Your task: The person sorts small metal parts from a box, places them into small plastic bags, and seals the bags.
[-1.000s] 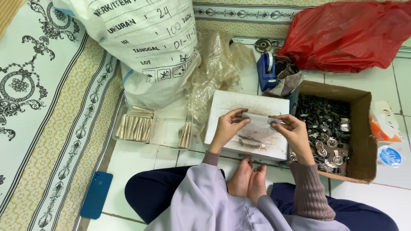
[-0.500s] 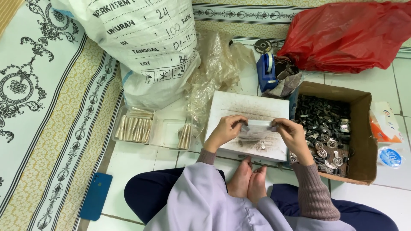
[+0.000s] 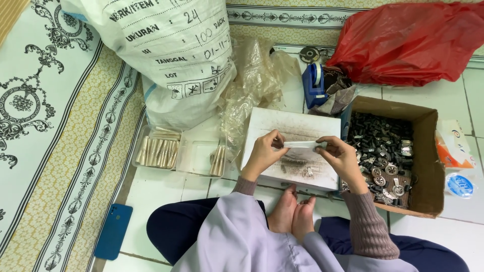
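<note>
I sit cross-legged on a tiled floor. My left hand [image 3: 263,151] and my right hand [image 3: 343,157] pinch the two ends of a small clear flat packet [image 3: 300,144], held level between them. Both hands hover just above a scuffed white box lid [image 3: 297,123] that carries a few small metal parts [image 3: 302,171]. Right beside my right hand stands a brown cardboard box [image 3: 428,166] filled with several small dark and silvery metal parts [image 3: 380,146].
A clear tray [image 3: 194,156] left of the lid holds rolled packets [image 3: 157,152]. Behind it are a large white sack [image 3: 171,55] and crumpled clear plastic [image 3: 252,80]. A blue tape dispenser [image 3: 313,84] and red plastic bag [image 3: 408,40] lie at the back. A blue phone [image 3: 113,231] lies lower left.
Both hands have drawn the packet flat and lifted it slightly toward the far side of the lid. Nothing else has moved.
</note>
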